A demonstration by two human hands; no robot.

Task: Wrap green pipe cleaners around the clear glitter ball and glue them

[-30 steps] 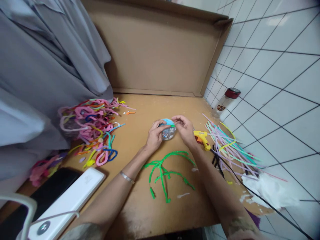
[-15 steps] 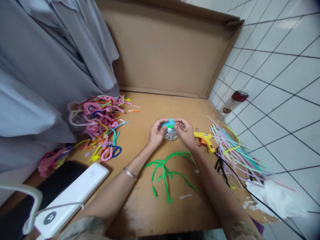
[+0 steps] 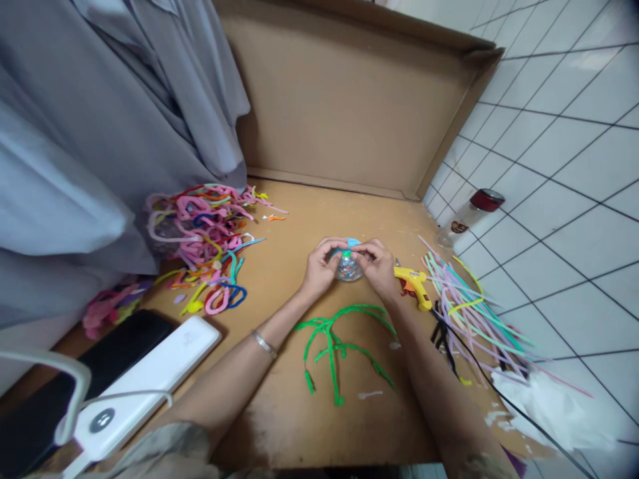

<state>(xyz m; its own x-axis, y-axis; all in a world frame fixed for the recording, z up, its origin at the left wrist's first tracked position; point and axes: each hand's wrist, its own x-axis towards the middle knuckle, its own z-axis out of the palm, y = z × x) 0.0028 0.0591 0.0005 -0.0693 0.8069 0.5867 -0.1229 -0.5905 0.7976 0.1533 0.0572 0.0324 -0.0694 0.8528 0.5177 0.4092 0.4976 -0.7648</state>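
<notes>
Head view: a tiled wall (image 3: pixel 559 166) rises along the right, a cardboard panel (image 3: pixel 364 100) stands upright at the back, and grey cloth (image 3: pixel 124 120) hangs at the left. Between them lies the brown counter (image 3: pixel 279 266). At its left, under the cloth's edge, is a tangled heap of coloured stems (image 3: pixel 194 223), mostly pink. Near the right edge lies a bundle of straight stems (image 3: pixel 464 299), lilac and mint among them, with crumpled tissue (image 3: pixel 554 406) at its near end. A white power bank (image 3: pixel 154 382) lies beside a black slab (image 3: pixel 124 349). Between the forearms sits a branching green piece (image 3: pixel 333 362). A red-lidded bottle (image 3: pixel 464 223) stands near the wall; a yellow glue gun (image 3: pixel 414 279) lies just beside the right hand (image 3: pixel 377 266). Both that hand and the left hand (image 3: pixel 322 269) have a closed grip on the upper part of a clear container (image 3: pixel 349 269), mid-counter, coloured bits showing through it. Blue material (image 3: pixel 353 242) tops it, and a small green bit (image 3: pixel 346 254) shows between the thumbs; which fingertip presses which is too small to tell.
</notes>
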